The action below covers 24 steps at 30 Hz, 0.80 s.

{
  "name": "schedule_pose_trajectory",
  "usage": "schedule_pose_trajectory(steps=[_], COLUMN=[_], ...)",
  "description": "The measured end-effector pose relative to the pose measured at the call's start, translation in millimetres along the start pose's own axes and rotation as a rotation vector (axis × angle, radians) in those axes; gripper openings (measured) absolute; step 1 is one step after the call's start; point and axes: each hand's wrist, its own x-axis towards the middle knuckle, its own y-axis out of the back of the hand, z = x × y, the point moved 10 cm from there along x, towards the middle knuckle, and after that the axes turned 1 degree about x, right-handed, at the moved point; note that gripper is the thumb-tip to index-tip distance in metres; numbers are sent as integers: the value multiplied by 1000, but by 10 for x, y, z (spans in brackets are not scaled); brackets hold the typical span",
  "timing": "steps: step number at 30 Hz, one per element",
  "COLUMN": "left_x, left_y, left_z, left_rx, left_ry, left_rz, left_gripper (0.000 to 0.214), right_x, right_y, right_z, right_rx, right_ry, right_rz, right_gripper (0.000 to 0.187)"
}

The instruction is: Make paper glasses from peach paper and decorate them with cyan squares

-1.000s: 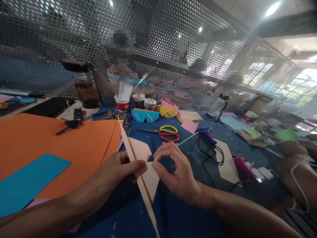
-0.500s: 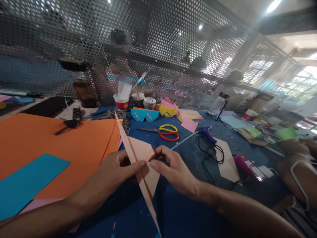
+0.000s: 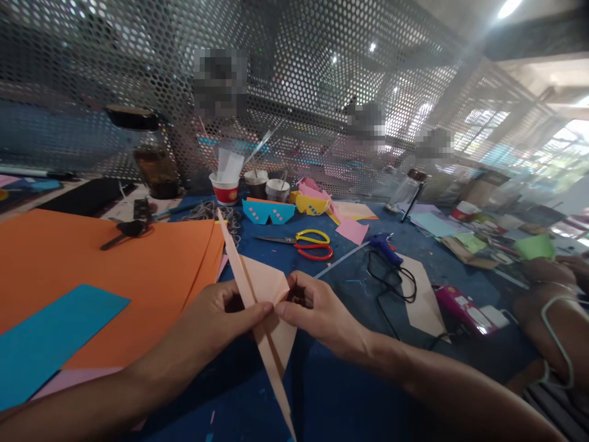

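A folded sheet of pale peach paper [image 3: 263,277] is held up between my two hands above the blue table. My left hand [image 3: 225,313] is closed on it, the thumb lying over the crease and the other fingers partly hidden behind. On the right edge, my right hand [image 3: 317,307] pinches the paper, its thumb close to the left thumb. One long narrow edge of the paper slants from upper left to lower right. Beyond the hands lie scissors [image 3: 315,244] with one yellow and one red handle.
Orange sheets [image 3: 151,258] and a blue paper strip [image 3: 69,334] cover the left side. Paper glasses [image 3: 269,212], cups [image 3: 225,189] and a jar [image 3: 156,166] stand at the back. Rightward are a blue glue gun [image 3: 385,248] with a black cord and a co-worker's arm [image 3: 547,313].
Both hands keep their grip on the peach paper. The paper's tilt and the thumbs have shifted only very slightly.
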Motion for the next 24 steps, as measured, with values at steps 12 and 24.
schedule_pose_trajectory(steps=[12,24], left_x=[39,8], left_y=[-16,-36], left_z=[-143,-101], left_rx=[-11,-4], left_ry=[2,12], left_rz=[-37,-54], left_gripper=[43,35], right_x=[10,4], right_y=[-24,-8], right_z=[40,2], right_rx=[48,-81], right_ry=[-31,17], right_rz=[-44,-9], right_gripper=[22,15])
